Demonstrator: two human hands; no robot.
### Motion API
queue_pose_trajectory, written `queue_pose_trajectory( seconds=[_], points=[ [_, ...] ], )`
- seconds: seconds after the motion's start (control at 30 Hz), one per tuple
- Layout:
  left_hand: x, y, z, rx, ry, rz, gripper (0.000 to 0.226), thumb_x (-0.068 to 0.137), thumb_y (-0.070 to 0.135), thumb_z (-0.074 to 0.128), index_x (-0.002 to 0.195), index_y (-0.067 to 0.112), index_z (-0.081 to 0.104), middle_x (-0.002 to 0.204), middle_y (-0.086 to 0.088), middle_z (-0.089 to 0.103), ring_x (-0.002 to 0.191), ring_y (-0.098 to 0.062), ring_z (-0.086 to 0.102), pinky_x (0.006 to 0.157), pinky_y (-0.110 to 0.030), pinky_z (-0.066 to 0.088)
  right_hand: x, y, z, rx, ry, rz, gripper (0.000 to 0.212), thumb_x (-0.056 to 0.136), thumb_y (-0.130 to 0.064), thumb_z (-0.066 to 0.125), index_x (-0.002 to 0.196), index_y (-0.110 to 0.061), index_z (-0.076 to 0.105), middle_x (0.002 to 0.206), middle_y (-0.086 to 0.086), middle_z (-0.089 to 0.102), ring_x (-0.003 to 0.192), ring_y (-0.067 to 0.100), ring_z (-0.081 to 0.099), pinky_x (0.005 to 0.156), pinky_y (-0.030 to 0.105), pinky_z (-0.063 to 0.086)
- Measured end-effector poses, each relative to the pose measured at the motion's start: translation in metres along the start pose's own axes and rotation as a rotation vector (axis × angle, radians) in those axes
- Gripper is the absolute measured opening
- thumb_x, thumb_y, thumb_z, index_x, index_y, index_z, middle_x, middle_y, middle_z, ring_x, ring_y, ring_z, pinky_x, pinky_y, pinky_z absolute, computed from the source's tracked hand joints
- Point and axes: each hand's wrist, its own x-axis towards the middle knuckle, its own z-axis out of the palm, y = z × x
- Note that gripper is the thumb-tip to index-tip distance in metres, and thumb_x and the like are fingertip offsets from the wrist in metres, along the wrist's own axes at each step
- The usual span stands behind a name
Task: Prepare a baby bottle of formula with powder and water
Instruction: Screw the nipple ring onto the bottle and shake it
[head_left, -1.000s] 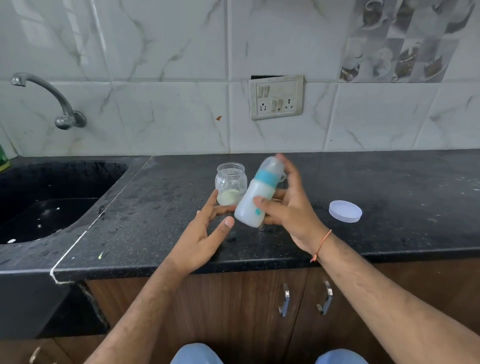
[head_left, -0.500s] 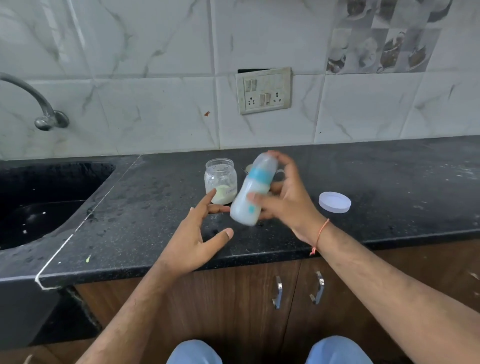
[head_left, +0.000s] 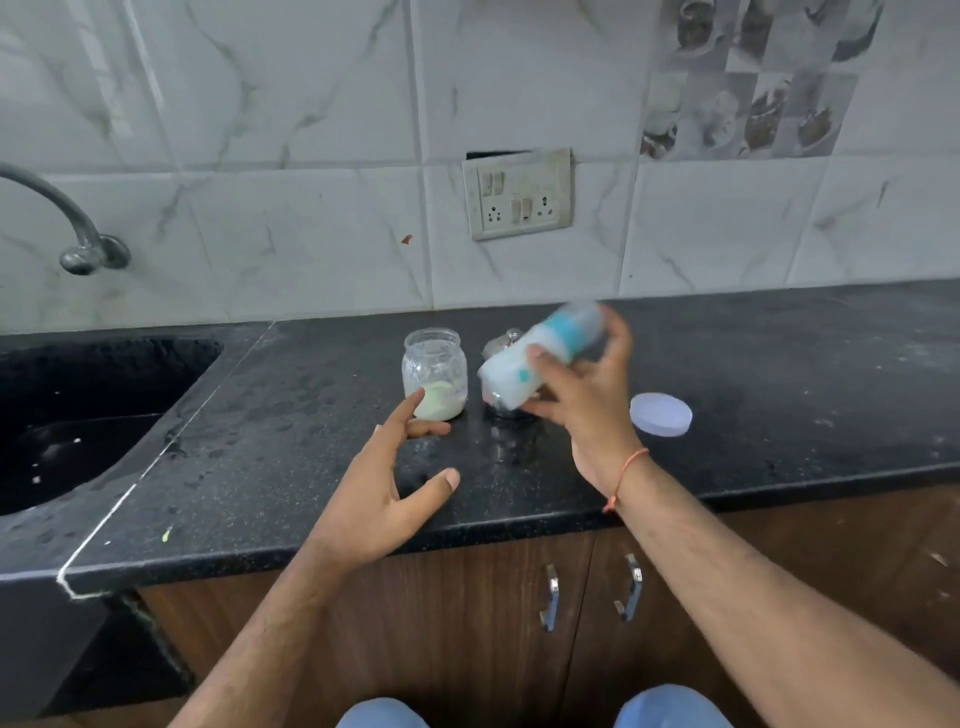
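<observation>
Milky-white liquid fills the tilted baby bottle (head_left: 530, 358) gripped by the right hand (head_left: 582, 405); left hand (head_left: 384, 483) spread.

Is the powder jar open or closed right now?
Open. The jar on the counter has a bare mouth with no lid; a white lid lies flat, apart, by the right hand.

No legible text, brand, number or sign anywhere in view. Baby bottle (head_left: 530, 364) carries a small teal mark on its milky body, motion-blurred, unreadable. Glass jar (head_left: 434, 375), at 9 o'clock from the bottle, shows faint embossing on the wall, too small to make out. White lid (head_left: 661, 414), at 3 o'clock from the bottle, blank on top. Switch plate (head_left: 519, 193) on the wall at 12 o'clock: no lettering discernible.
</observation>
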Motion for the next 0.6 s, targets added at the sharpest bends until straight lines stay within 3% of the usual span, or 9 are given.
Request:
queue_pose_trajectory(
  seconds=[0.03, 0.13, 0.2, 0.23, 0.3, 0.37, 0.43, 0.5, 0.6],
  points=[
    [-0.001, -0.001, 0.001, 0.005, 0.015, 0.004, 0.09, 0.092, 0.055, 0.071, 0.167, 0.051, 0.023, 0.142, 0.037, 0.061, 0.086, 0.004, 0.062, 0.091, -0.041, 0.052, 0.002, -0.001, -0.002, 0.001, 0.014, -0.008, 0.076, 0.091, -0.004, 0.08, 0.142, -0.042, 0.037, 0.125, 0.009, 0.071, 0.111, 0.031, 0.076, 0.072, 0.053, 0.066],
    [-0.002, 0.001, 0.0, 0.014, 0.007, 0.023, 0.089, 0.089, 0.06, 0.069, 0.166, 0.052, 0.025, 0.146, 0.033, 0.061, 0.113, -0.002, 0.067, 0.11, -0.046, 0.052, 0.0, -0.001, 0.001, -0.21, -0.196, -0.009, 0.083, 0.083, -0.011, 0.087, 0.142, -0.048, 0.041, 0.14, 0.009, 0.063, 0.112, 0.031, 0.075, 0.077, 0.054, 0.066],
    [-0.001, 0.0, -0.001, 0.03, 0.014, 0.004, 0.087, 0.094, 0.053, 0.074, 0.167, 0.049, 0.027, 0.146, 0.031, 0.061, 0.093, -0.005, 0.07, 0.102, -0.046, 0.056, 0.003, -0.002, 0.001, -0.143, -0.046, -0.051, 0.078, 0.087, -0.009, 0.084, 0.14, -0.047, 0.041, 0.135, 0.014, 0.066, 0.112, 0.032, 0.075, 0.075, 0.054, 0.066],
    [0.0, -0.001, 0.001, 0.045, 0.021, -0.011, 0.086, 0.097, 0.046, 0.077, 0.168, 0.046, 0.029, 0.145, 0.032, 0.061, 0.092, -0.016, 0.072, 0.101, -0.054, 0.056, 0.006, -0.001, -0.002, -0.105, -0.004, -0.043, 0.077, 0.09, -0.008, 0.082, 0.14, -0.045, 0.038, 0.131, 0.014, 0.068, 0.111, 0.032, 0.075, 0.074, 0.054, 0.066],
    [0.0, -0.001, 0.004, 0.071, 0.01, -0.036, 0.085, 0.099, 0.041, 0.078, 0.168, 0.045, 0.029, 0.145, 0.035, 0.06, 0.114, -0.05, 0.065, 0.108, -0.068, 0.049, 0.006, -0.007, 0.005, -0.211, -0.102, -0.061, 0.082, 0.085, -0.009, 0.086, 0.141, -0.046, 0.039, 0.132, 0.007, 0.067, 0.112, 0.033, 0.074, 0.077, 0.055, 0.066],
    [0.0, -0.003, 0.0, 0.065, 0.001, -0.045, 0.086, 0.098, 0.045, 0.077, 0.169, 0.045, 0.028, 0.145, 0.037, 0.059, 0.124, -0.058, 0.057, 0.111, -0.068, 0.046, 0.004, -0.006, 0.007, -0.295, -0.175, -0.057, 0.083, 0.081, -0.01, 0.089, 0.14, -0.047, 0.043, 0.133, 0.004, 0.067, 0.111, 0.033, 0.075, 0.078, 0.055, 0.066],
    [0.004, -0.008, 0.002, 0.051, 0.008, -0.072, 0.085, 0.099, 0.043, 0.077, 0.169, 0.042, 0.03, 0.144, 0.038, 0.059, 0.129, -0.062, 0.051, 0.114, -0.07, 0.043, 0.008, -0.004, 0.002, -0.26, -0.003, -0.118, 0.078, 0.087, -0.006, 0.084, 0.139, -0.045, 0.04, 0.127, 0.014, 0.071, 0.11, 0.034, 0.075, 0.075, 0.057, 0.066],
    [0.004, -0.009, 0.004, 0.055, 0.007, -0.079, 0.086, 0.097, 0.052, 0.075, 0.17, 0.042, 0.029, 0.145, 0.039, 0.058, 0.145, -0.056, 0.045, 0.123, -0.067, 0.039, 0.01, -0.006, -0.003, -0.259, -0.016, -0.133, 0.079, 0.086, -0.011, 0.085, 0.138, -0.047, 0.039, 0.127, 0.015, 0.071, 0.109, 0.031, 0.076, 0.077, 0.057, 0.066],
    [0.004, -0.012, 0.002, 0.084, -0.001, -0.065, 0.093, 0.09, 0.069, 0.066, 0.17, 0.042, 0.028, 0.146, 0.036, 0.058, 0.155, -0.008, 0.043, 0.133, -0.044, 0.029, -0.003, 0.003, -0.003, -0.419, -0.23, -0.067, 0.085, 0.079, -0.015, 0.09, 0.14, -0.05, 0.043, 0.134, 0.006, 0.068, 0.108, 0.027, 0.076, 0.08, 0.053, 0.066]
  ],
)
